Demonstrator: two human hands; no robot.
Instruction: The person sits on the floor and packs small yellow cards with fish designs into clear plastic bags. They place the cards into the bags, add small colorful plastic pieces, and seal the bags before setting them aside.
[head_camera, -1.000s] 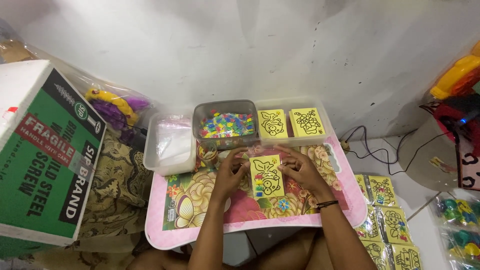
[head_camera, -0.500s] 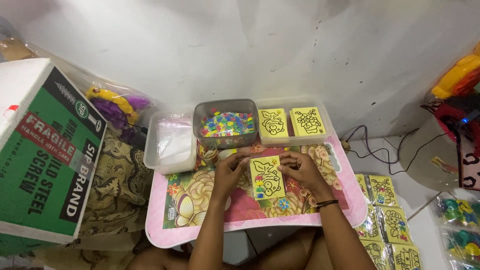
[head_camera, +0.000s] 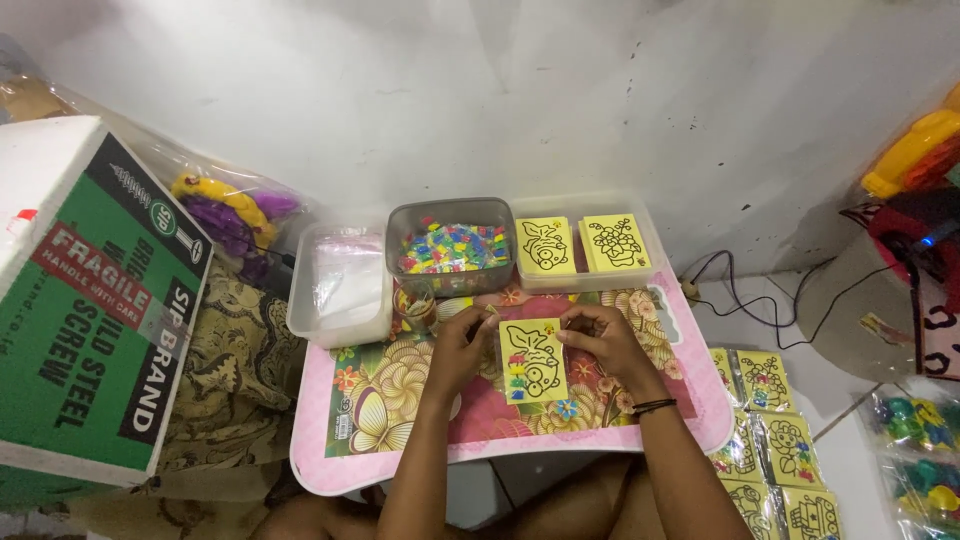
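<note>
Pinching the yellow sand-art card (head_camera: 533, 360) by both upper corners, left hand (head_camera: 462, 345) and right hand (head_camera: 598, 338), flat on the floral tray table (head_camera: 400, 400). Risk: elbowing the bead tub (head_camera: 452, 247) just beyond the card, spilling beads.

Your left hand (head_camera: 462, 338) and right hand (head_camera: 600, 335) sit close together in front of you, fingers curled inward with the fingertips pinched. Both forearms angle in from below, and your right wrist wears a dark band.
</note>
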